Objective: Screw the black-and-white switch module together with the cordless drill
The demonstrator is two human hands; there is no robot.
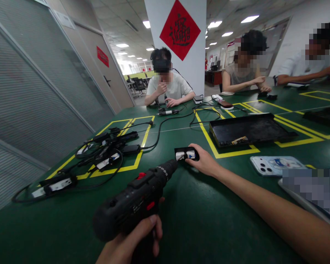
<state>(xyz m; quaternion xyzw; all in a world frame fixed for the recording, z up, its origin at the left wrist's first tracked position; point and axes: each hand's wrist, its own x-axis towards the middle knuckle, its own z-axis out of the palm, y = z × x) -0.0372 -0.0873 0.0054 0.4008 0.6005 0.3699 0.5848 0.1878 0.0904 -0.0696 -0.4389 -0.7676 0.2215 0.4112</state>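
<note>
My left hand [137, 234] is wrapped round the grip of a black cordless drill [134, 201] with red switches. The drill points away from me, and its bit reaches the front of a small black housing [177, 150]. Whether the bit touches a screw cannot be made out. White and blue parts show inside the housing, near the bit. My right hand [200, 159] holds the housing at its right end, thumb below and fingers above, low over the green table [187, 212].
Tangled black cables with white-labelled housings [107, 161] lie left. At right are a black tray [244, 128], a phone [275, 165] and a partly blurred device. A pen-like tool [167, 112] lies near a person [167, 80] opposite; two more people sit at right.
</note>
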